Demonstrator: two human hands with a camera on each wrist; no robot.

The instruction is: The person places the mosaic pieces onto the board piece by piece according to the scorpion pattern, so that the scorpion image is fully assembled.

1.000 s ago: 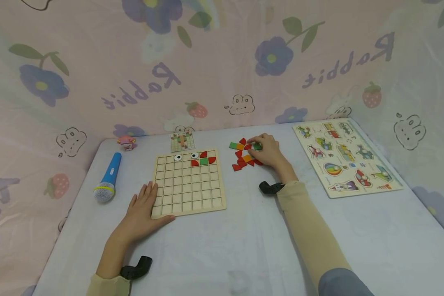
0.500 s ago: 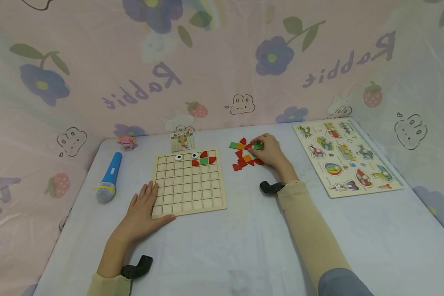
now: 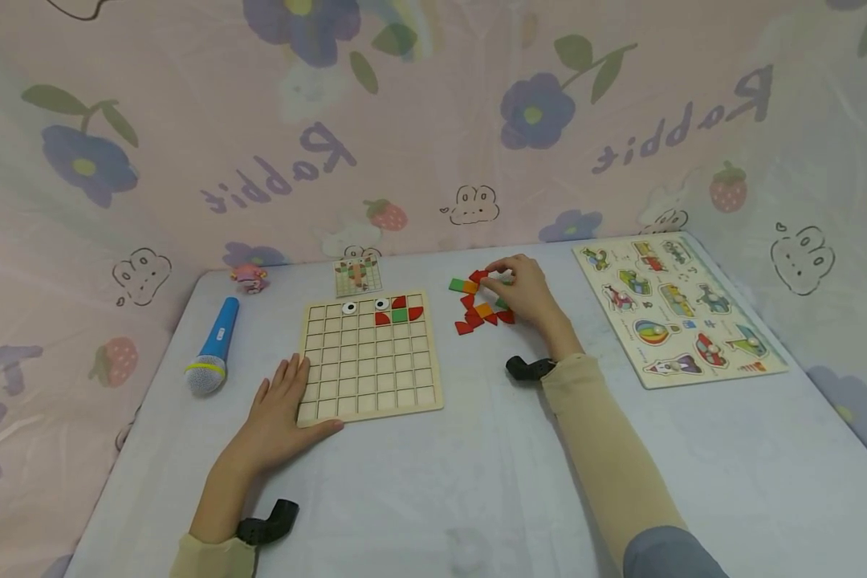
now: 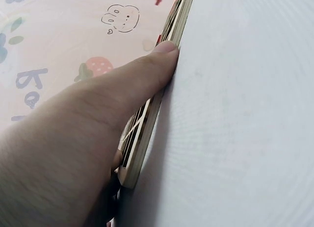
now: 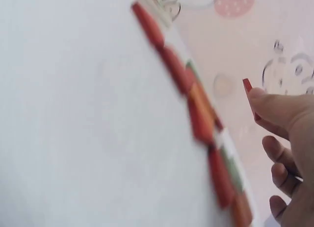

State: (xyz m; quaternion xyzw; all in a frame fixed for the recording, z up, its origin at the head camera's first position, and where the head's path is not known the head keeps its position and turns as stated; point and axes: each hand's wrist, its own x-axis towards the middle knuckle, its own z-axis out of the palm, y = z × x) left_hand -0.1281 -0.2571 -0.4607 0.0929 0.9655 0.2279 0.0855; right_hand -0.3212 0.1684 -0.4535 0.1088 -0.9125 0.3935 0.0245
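Head view: left hand (image 3: 274, 417) at near left corner of gridded board (image 3: 368, 369), fingers straight, thumb spread away from them, fingertips on left edge, thumb at near edge. Board lies flat on white-covered table (image 3: 477, 482); in its far rows, two eye discs (image 3: 381, 305), a green square (image 3: 400, 315) and red quarter pieces (image 3: 415, 314) touching round it. Right hand (image 3: 526, 295) over loose pieces (image 3: 483, 310), red, green, orange, clustered just right of board; fingertips too small to read here. Small picture card (image 3: 357, 275) behind board; blue microphone (image 3: 221, 333) and pink toy (image 3: 249, 278) to the left; picture puzzle (image 3: 679, 313) far right. Printed curtain (image 3: 433, 136) behind table. Left wrist view: thumb straight, tip against board's rim; other fingers mostly hidden, can't tell their spacing from here. Right wrist view: thumb and forefinger clamped on a red piece (image 5: 248, 86), raised clear of the table; other three fingers bent, apart from the pinch. Loose pieces in blurred row beside it, board corner at top.
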